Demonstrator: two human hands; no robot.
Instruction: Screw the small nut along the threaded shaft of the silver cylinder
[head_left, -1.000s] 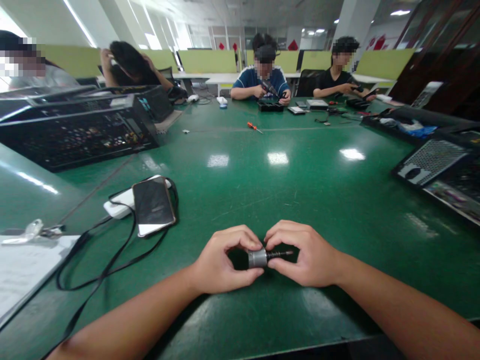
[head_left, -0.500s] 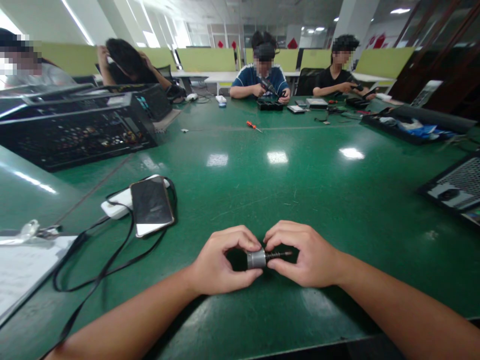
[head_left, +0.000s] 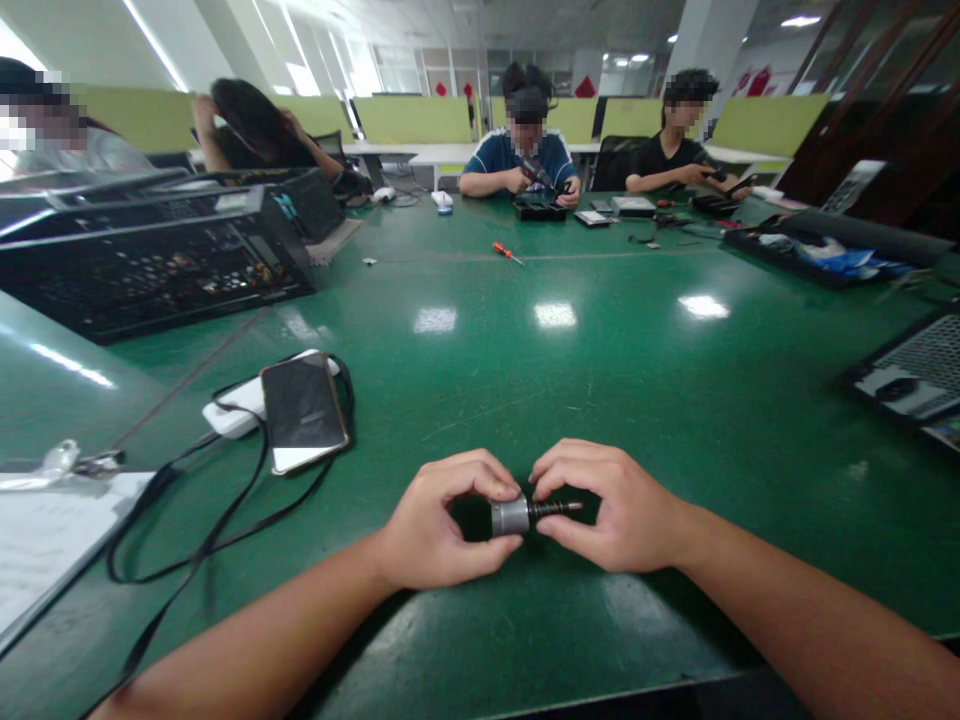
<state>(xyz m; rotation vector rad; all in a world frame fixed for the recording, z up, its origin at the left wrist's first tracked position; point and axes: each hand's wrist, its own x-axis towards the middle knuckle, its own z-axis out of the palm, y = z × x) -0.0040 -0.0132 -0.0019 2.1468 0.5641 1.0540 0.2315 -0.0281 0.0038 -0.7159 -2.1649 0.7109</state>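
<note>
Between my two hands is a small grey metal cylinder [head_left: 513, 515]. A thin dark shaft [head_left: 553, 508], wrapped with what looks like a spring or coil, sticks out of its right end and narrows to a tip. My left hand [head_left: 444, 520] grips the cylinder, thumb below and fingers above. Curled round the shaft from the right is my right hand [head_left: 616, 510], its thumb and fingertips close against the shaft near the cylinder's end. The piece lies roughly level, just above the green tabletop [head_left: 480, 390]. The tool's exact kind is unclear.
On the left lie a phone [head_left: 306, 412], a white block [head_left: 234, 410] with black cord and a clipboard [head_left: 67, 540]. Farther off are a black computer case [head_left: 165, 255] and an orange screwdriver [head_left: 504, 250]. A mesh panel [head_left: 919, 370] is at right. Several people sit opposite.
The cylinder and shaft have shifted very slightly left. My right hand's fingertips sit a touch farther from the cylinder. Everything else looks the same.
</note>
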